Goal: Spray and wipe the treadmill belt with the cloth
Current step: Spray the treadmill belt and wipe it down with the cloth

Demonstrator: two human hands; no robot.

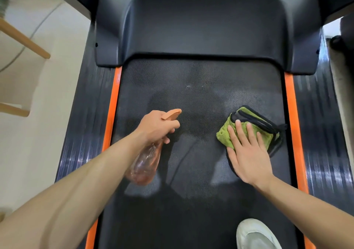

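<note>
A dark, textured treadmill belt (199, 210) fills the view and runs away from the camera between two orange side strips (113, 99). A pale floor (57, 88) lies to the left.

Nearest, at the bottom edge, a white shoe (256, 235) stands on the belt. Further up, the left hand (155, 126) grasps the neck of a clear, orange-tinted spray bottle (145, 164). Its fingers are wrapped round below the orange trigger head, the nozzle points up the belt, and the body hangs back toward the forearm, above the belt's left half. Across from it, the right hand (247, 153) lies flat with its fingers straight and slightly spread. It presses a folded green cloth (225, 135) with black edging onto the right side of the belt, close to the orange strip there.

Pale, hazy patches show ahead of both hands and between them (spray mist or only a sheen of light, I cannot tell which), and darker streaks cross them. Judging by that, spraying and wiping look under way in the middle stretch. The area close to the hood looks untouched, and the near stretch around the shoe shows no clear sign either way. Most of the belt's length probably remains to be done.

Beyond the belt sits the black motor hood (205, 28), and off to the left a light wooden frame (24, 42) stands on the floor.
</note>
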